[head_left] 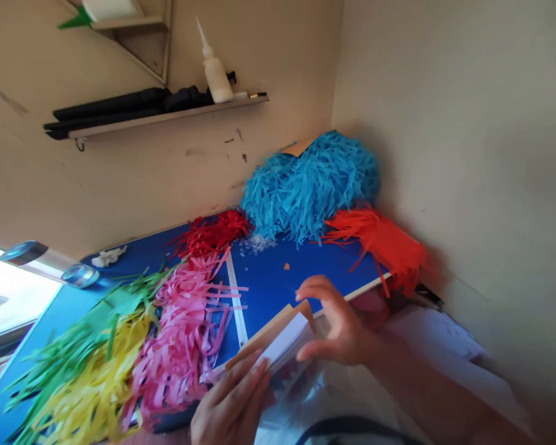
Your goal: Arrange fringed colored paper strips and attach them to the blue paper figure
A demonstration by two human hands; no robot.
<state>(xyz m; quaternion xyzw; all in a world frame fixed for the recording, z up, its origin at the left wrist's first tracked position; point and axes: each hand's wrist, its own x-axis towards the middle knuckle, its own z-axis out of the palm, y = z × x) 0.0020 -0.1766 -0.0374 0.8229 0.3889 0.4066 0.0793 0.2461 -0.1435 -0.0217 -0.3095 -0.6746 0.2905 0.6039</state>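
Note:
My left hand (234, 402) is at the bottom centre, its fingers straight and close together over the lower end of a white strip (285, 340). The strip lies along a brown cardboard piece (264, 334), which the hand holds near the table's front edge; the left thumb is hidden. Just beyond the upper end of the strip, my right hand (336, 324) is curved, thumb and fingers apart, with nothing seen between them. Beneath both hands is a clear plastic sheet or bag (324, 395), partly hidden.
Fringed paper in pink (180, 334), yellow (97, 383), green (106, 312), red (213, 232), blue (315, 185) and orange-red (380, 241) lies on the blue table (269, 278). A clear cylinder (50, 262) lies at left. The wall shelf (167, 117) holds a nozzle bottle (217, 74).

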